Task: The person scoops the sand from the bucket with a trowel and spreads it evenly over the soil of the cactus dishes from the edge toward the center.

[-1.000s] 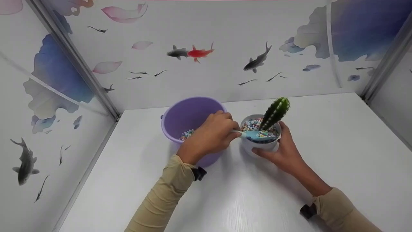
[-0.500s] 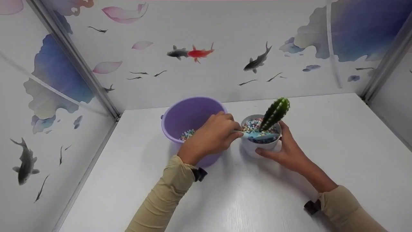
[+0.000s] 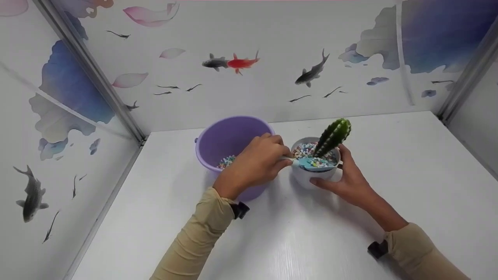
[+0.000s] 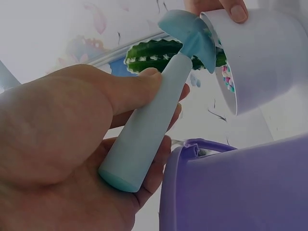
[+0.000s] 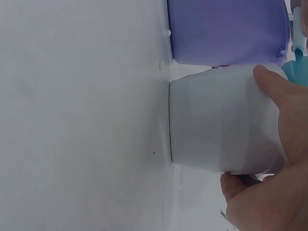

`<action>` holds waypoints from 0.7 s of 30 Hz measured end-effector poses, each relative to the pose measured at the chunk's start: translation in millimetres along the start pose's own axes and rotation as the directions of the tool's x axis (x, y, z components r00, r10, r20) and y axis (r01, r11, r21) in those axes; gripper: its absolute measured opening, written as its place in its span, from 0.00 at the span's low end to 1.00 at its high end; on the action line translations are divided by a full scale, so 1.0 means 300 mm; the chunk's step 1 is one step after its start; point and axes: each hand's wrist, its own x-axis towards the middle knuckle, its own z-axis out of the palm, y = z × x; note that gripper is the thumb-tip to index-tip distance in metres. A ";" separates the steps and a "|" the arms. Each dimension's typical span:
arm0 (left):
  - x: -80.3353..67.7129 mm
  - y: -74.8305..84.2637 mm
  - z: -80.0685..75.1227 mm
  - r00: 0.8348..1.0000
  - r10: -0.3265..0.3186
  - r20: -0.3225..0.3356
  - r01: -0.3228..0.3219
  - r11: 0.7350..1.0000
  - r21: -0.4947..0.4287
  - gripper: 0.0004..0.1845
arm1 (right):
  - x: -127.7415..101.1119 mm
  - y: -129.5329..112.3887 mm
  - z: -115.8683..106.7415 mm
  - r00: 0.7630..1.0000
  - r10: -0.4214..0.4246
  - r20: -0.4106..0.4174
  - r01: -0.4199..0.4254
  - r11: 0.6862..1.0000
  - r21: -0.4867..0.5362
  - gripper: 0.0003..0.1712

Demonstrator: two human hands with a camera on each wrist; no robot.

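Note:
A white pot (image 3: 311,179) (image 5: 216,125) (image 4: 262,53) stands on the white table (image 3: 295,241), filled with coloured pebbles (image 3: 307,149), and a green cactus (image 3: 332,137) (image 4: 154,54) leans in it. My right hand (image 3: 346,179) (image 5: 274,159) grips the pot's side with thumb and fingers curled round it. My left hand (image 3: 255,165) (image 4: 67,144) grips the handle of a light blue scoop (image 3: 311,163) (image 4: 154,120). The scoop's blade lies over the pot's near rim with a few pebbles on it.
A purple bucket (image 3: 229,146) (image 4: 240,187) (image 5: 226,31) with coloured pebbles at its bottom stands just left of the pot, under my left hand. Walls with painted fish close the table at the back and both sides. Bare table lies in front and to the right.
The scoop's blade has tilted slightly and now carries a few pebbles at the pot's rim. Both hands have stayed almost where they were.

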 end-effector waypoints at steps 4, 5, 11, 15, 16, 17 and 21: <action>-0.005 -0.003 -0.005 1.000 0.000 -0.004 0.000 1.000 0.013 0.13 | 0.000 -0.007 0.012 0.999 -0.011 -0.044 0.011 1.000 0.002 0.72; -0.005 -0.004 -0.006 1.000 -0.001 -0.004 0.001 1.000 0.018 0.13 | 0.001 -0.009 0.015 0.998 -0.012 -0.055 0.012 1.000 0.001 0.71; -0.008 -0.008 -0.008 1.000 -0.009 -0.010 0.010 0.998 0.064 0.12 | 0.005 -0.009 0.023 0.997 0.005 -0.082 -0.005 1.000 -0.007 0.72; -0.016 -0.009 -0.011 1.000 -0.010 -0.018 0.011 0.997 0.073 0.11 | 0.013 0.004 0.006 0.999 0.014 -0.035 -0.014 1.000 -0.008 0.73; -0.018 -0.009 -0.012 1.000 -0.010 -0.020 0.012 0.997 0.072 0.11 | 0.015 0.009 -0.003 1.000 0.014 -0.016 -0.014 1.000 -0.009 0.72; -0.020 -0.008 -0.013 1.000 -0.011 -0.023 0.013 0.998 0.069 0.11 | 0.017 0.013 -0.012 1.000 0.013 0.005 -0.013 1.000 -0.005 0.72; -0.025 -0.008 -0.014 0.999 -0.008 -0.038 0.011 0.997 0.070 0.10 | 0.017 0.024 -0.047 0.995 0.025 0.092 -0.026 1.000 0.008 0.68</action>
